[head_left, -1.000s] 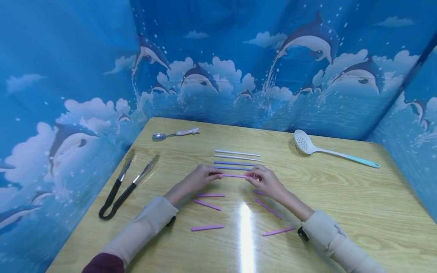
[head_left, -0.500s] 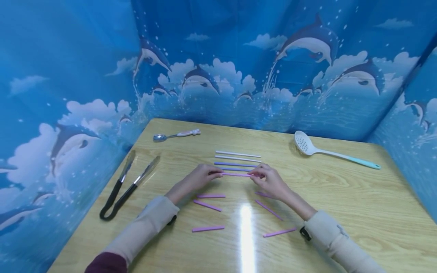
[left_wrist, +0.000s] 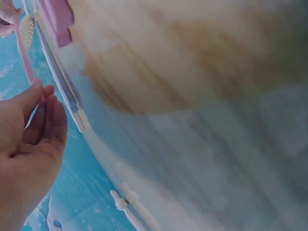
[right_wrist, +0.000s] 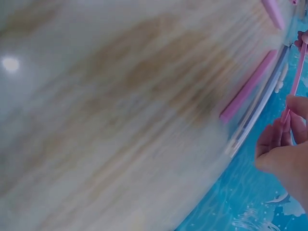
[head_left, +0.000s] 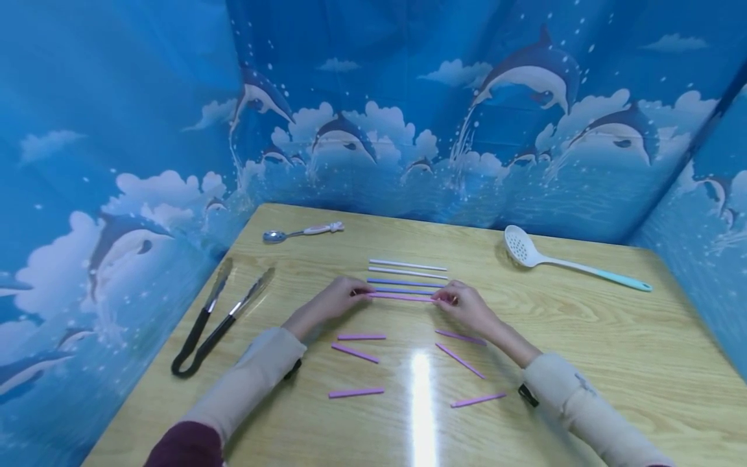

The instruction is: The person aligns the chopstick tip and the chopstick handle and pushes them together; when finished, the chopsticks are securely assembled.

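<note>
A thin pink stick [head_left: 403,297] spans both hands, lying close in front of two blue sticks [head_left: 406,283]. My left hand [head_left: 345,293] pinches its left end between thumb and fingertips; in the left wrist view the thumb of that hand [left_wrist: 36,130] presses against the stick [left_wrist: 24,53]. At the other end, my right hand [head_left: 467,310] pinches the stick, as the right wrist view also shows, with the stick [right_wrist: 298,72] running between thumb and fingers. Two white sticks [head_left: 407,265] lie parallel behind the blue ones.
Nearer the person, shorter-looking pink sticks lie in a left group [head_left: 355,353] and a right group [head_left: 460,360]. Black-handled tongs [head_left: 210,331] lie at left, a spoon [head_left: 303,231] at back left, a white skimmer [head_left: 522,246] at back right. A dolphin-print curtain [head_left: 373,155] borders the table.
My hands have drawn apart along the pink stick, the left going left and the right going right, so more of it shows. The stick sits closer to the blue ones.
</note>
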